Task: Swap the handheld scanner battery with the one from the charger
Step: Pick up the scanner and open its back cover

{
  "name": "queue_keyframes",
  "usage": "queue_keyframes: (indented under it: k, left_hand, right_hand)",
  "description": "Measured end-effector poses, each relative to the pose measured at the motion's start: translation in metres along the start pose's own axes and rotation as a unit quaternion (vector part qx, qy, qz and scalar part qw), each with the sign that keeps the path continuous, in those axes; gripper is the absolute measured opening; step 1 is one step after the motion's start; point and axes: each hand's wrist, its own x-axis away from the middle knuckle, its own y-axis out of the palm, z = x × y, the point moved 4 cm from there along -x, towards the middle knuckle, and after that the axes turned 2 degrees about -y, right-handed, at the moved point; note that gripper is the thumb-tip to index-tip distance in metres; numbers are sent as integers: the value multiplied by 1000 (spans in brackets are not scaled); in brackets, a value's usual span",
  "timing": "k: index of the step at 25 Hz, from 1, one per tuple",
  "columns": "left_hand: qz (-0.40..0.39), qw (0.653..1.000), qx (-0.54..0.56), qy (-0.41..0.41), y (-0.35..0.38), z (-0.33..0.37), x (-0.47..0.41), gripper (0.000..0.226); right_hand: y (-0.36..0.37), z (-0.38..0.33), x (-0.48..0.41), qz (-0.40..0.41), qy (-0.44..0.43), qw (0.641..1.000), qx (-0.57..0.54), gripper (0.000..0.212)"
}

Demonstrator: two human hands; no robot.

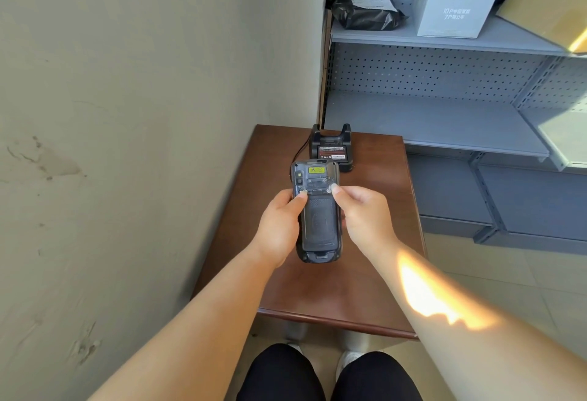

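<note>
I hold the dark handheld scanner (317, 210) back side up above the brown table (374, 289). My left hand (281, 226) grips its left side, thumb tip on the left silver latch. My right hand (362, 210) holds the right side, thumb and fingertip at the right silver latch. The ribbed battery cover is in place on the scanner's back. Behind it on the table stands the black charger cradle (332, 149), with a battery (332, 152) lying in its front slot, label up.
A wall runs along the left. Grey metal shelving (444, 127) stands to the right, holding a black parcel (365, 13), a white box (454, 9) and a cardboard box (546, 9). A cable leaves the charger toward the left.
</note>
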Motion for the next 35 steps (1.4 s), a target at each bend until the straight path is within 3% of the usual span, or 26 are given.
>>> queue_keyframes:
  k: [22, 35]
  left_hand:
    - [54, 996, 56, 39, 5, 8, 10, 19]
    - [34, 991, 125, -9, 6, 5, 12, 13]
  right_hand:
    - [-4, -4, 9, -34, -12, 999, -36, 20]
    - [-2, -3, 10, -33, -6, 998, -45, 15]
